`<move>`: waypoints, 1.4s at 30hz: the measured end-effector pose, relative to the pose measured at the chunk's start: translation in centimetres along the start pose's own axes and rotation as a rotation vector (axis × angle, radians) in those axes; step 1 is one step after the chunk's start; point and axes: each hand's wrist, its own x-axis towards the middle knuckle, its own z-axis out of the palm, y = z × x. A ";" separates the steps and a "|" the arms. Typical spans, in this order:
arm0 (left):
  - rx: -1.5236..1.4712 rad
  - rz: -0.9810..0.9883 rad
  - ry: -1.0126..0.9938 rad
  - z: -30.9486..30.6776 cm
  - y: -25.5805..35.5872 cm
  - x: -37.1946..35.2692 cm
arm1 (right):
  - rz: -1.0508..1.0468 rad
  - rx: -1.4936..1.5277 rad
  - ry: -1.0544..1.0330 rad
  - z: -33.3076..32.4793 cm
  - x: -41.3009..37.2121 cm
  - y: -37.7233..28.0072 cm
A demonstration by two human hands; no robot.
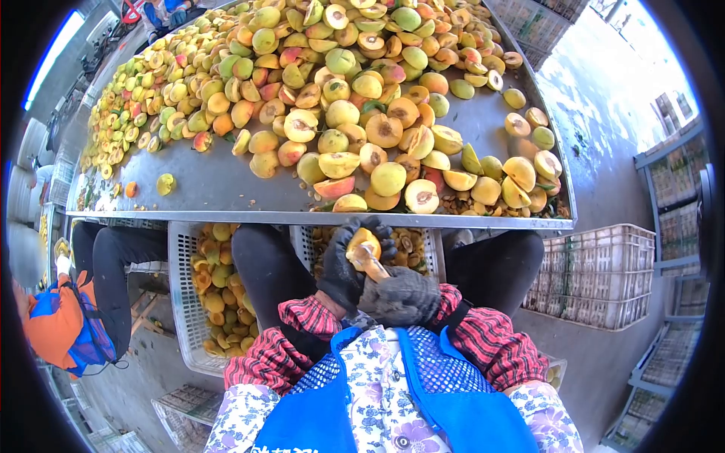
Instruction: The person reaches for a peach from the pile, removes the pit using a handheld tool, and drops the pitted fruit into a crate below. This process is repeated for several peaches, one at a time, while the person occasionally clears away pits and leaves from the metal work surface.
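Where visible, held fruit (365, 242) yellow-orange.

Forearms (491, 343) are bent inward, converging centrally before the near edge of the bench (211, 181). Left hand (338, 268) (dark-gloved) is raised, fingers curled in a grip. Right hand (400, 297) sits lower, just beside it, fingers closed. Knees (260, 253) are spread.

Glare bleaches the upper-right floor (604, 94); fisheye edges bend.
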 end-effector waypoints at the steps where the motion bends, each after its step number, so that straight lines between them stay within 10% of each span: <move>1: 0.037 0.055 0.062 0.0 -0.6 -0.1 | -0.079 -0.091 -0.003 0.7 -0.4 -0.4; 3: -0.187 -0.136 -0.153 -3.5 -1.2 1.0 | -0.096 -0.124 0.004 2.0 -1.0 -1.4; 6: 0.700 0.361 0.001 0.7 2.1 -1.9 | -0.008 -0.072 0.008 1.4 -2.7 -2.6; 8: 0.715 0.408 0.205 0.1 6.4 -3.4 | 0.020 -0.520 0.253 -0.8 -1.9 -1.2; 10: 1.345 0.964 0.397 -2.7 10.3 -4.9 | 0.213 -0.994 0.475 -2.6 -0.4 -0.6; 12: 1.048 0.735 0.497 -2.6 14.9 -6.2 | 0.223 -1.336 0.453 -3.3 -0.4 0.0; 15: 1.595 0.435 0.789 -4.8 19.8 -6.8 | 0.305 -1.361 0.397 -3.6 0.3 0.6; 20: 1.444 0.660 0.522 -8.9 22.0 2.1 | 0.411 -1.356 0.371 -3.6 1.6 1.2; 25: 1.993 0.650 0.452 -6.5 20.6 8.9 | 0.355 -1.346 0.487 -3.9 1.6 1.4; 28: 1.915 0.735 0.422 -5.8 21.0 8.7 | 0.356 -1.330 0.524 -4.7 1.4 1.4; 34: 0.133 0.166 0.096 -6.1 20.3 4.7 | 0.235 -1.103 0.566 -0.8 -0.4 -2.2; 42: 0.152 -0.216 -0.074 0.0 15.1 0.6 | -0.178 -0.886 0.605 0.1 -2.4 -3.4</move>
